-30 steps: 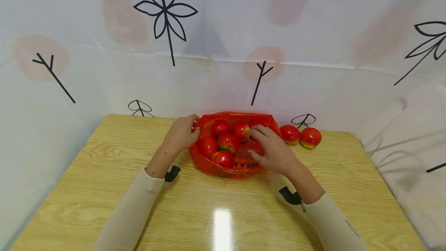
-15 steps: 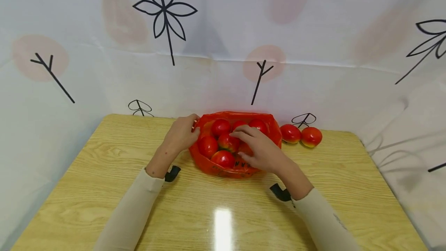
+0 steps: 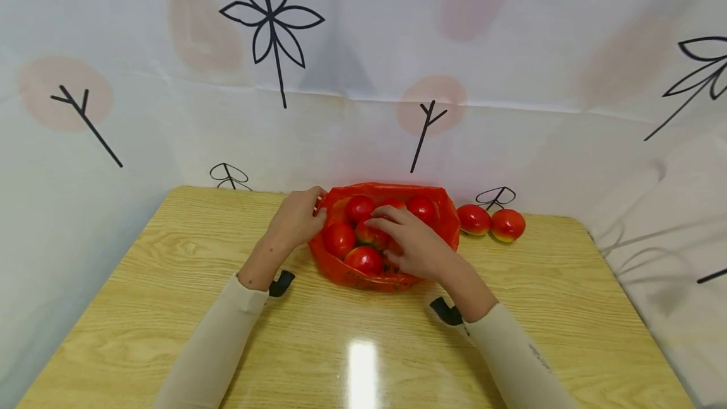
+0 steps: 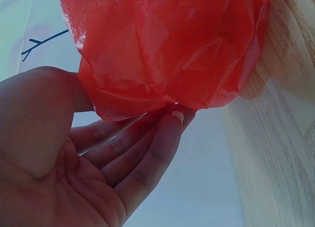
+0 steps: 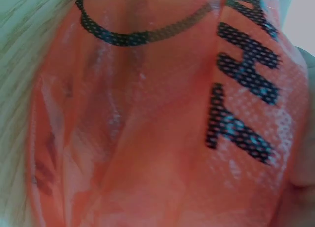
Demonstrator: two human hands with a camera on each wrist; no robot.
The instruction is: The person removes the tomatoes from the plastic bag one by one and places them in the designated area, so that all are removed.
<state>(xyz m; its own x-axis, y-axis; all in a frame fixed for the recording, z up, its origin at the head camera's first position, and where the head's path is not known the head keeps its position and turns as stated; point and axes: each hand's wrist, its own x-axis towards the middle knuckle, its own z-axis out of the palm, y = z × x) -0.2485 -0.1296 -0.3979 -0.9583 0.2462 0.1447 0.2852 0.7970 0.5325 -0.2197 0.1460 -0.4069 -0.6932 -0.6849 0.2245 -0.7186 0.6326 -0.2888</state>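
Observation:
A red plastic bag (image 3: 326, 273) with dark printing lies open-mouthed on the wooden table, holding several round red fruits, among them one at the front (image 3: 363, 260); yellowish patches show on some. My left hand (image 3: 295, 216) grips the bag's left side near the rim; in the left wrist view, the thumb goes behind the red plastic (image 4: 167, 49) and the fingers bend beneath it. My right hand (image 3: 417, 242) reaches into the bag, its loosely bent fingertips on the middle fruit (image 3: 366, 237), thumb apart. The right wrist view shows mostly the printed bag wall (image 5: 147, 113).
Two more red fruits with yellow undersides, a nearer one (image 3: 474, 219) and a farther one (image 3: 508, 225), sit just right of the bag. A white cloth (image 3: 363, 137) with plant drawings hangs behind the table (image 3: 170, 308).
My right hand has moved left inside the bag, from the fruits at the back right to the middle one, uncovering a fruit at the right. The left hand has stayed in place.

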